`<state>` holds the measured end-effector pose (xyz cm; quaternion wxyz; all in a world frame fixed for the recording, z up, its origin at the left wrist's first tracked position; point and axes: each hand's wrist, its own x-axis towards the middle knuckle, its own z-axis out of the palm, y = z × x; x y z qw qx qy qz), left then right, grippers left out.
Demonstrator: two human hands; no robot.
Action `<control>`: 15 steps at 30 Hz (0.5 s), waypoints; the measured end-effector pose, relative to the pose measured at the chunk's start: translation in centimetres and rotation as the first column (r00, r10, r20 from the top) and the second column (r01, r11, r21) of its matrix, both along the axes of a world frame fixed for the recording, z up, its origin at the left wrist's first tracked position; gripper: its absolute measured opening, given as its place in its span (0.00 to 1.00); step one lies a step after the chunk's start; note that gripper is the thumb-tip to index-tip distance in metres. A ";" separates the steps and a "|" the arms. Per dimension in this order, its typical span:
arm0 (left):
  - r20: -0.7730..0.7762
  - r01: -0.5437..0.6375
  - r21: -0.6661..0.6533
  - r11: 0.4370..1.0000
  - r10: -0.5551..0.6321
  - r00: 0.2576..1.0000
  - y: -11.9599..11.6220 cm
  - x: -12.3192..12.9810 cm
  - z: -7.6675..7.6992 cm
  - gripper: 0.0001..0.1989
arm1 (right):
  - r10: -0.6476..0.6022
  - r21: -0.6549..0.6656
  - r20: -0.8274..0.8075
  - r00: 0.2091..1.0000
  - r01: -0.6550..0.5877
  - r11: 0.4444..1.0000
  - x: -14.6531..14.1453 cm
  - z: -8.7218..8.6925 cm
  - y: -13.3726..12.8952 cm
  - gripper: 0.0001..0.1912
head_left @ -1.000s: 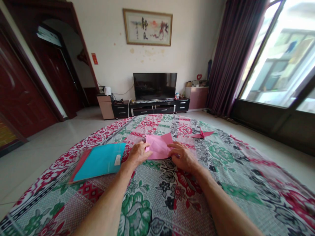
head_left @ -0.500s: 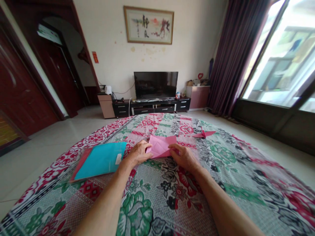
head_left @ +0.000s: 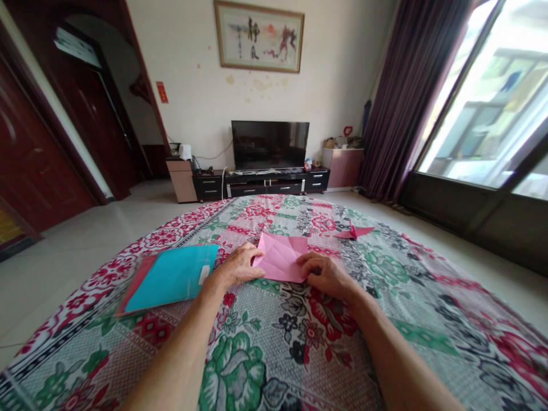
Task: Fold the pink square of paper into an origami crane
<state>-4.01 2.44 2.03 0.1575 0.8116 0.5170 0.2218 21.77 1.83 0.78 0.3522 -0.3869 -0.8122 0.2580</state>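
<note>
A pink sheet of creased paper [head_left: 280,257] lies on the flowered tablecloth [head_left: 274,354] between my two hands. My left hand [head_left: 243,264] pinches its left edge, thumb low and fingers above. At the lower right corner, the fingers of my right hand [head_left: 323,273] are curled onto the paper. Fold lines cross the sheet's surface. Beyond my right hand sits a folded red paper figure [head_left: 354,232] with pointed ends.
Left of my left arm lies a pack of coloured paper [head_left: 171,278], blue on top with red showing under it. Past the table's far edge stand a low black cabinet [head_left: 265,185] and a television [head_left: 270,145]. A dark curtain [head_left: 405,103] hangs at the right.
The near right part of the pink paper has come down and flattened, so more of the sheet shows. My right hand has shifted slightly right, its fingers more curled. The view has tilted slightly.
</note>
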 end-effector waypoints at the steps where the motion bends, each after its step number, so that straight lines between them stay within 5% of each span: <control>1: 0.006 -0.002 -0.001 1.000 0.002 1.000 0.0 0.0 0.0 0.24 | 0.005 -0.009 0.007 1.000 -0.005 1.000 0.0 0.0 0.0 0.13; 6: -0.031 -0.001 -0.011 1.000 0.001 1.000 -0.1 0.1 0.3 0.26 | -0.007 0.008 0.014 1.000 0.007 1.000 0.0 0.3 -0.2 0.12; 15: -0.012 0.040 -0.018 0.999 -0.041 0.999 0.0 -0.1 0.2 0.12 | -0.323 0.151 0.151 0.934 0.301 0.942 -1.5 0.2 0.1 0.07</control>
